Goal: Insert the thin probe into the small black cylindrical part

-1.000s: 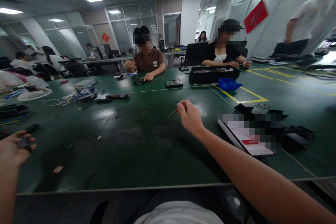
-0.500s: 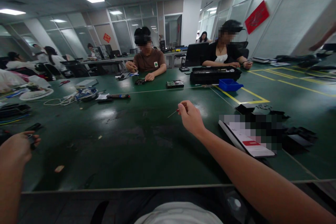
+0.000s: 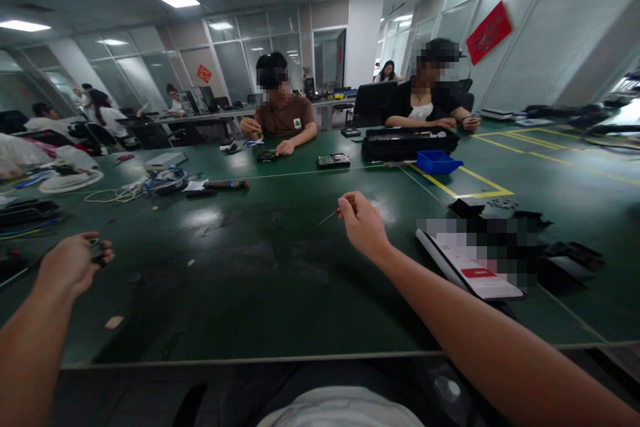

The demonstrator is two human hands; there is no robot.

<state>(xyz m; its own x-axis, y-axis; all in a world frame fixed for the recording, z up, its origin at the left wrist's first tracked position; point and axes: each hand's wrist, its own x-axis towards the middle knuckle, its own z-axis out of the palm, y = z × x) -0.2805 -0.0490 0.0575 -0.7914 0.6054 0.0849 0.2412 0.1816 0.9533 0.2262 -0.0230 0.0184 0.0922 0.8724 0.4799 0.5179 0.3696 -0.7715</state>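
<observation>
My right hand is closed around the handle of a thin screwdriver, over the middle of the green table. The bare metal shaft points left and slightly down, touching nothing. At the left side, my left hand has its fingers curled around a small dark object, partly hidden by the hand and too small to name. A few pale scraps, one of them a torn piece, lie on the table between my hands.
Right of my forearm lie a white box with a red mark and black plastic parts. Further off are a blue tray, a long black case and a circuit board. Cables lie back left. Two people sit opposite.
My left hand has moved right and slightly up over the table, with the small dark object in its fingers. My right hand and the screwdriver have stayed in place.
</observation>
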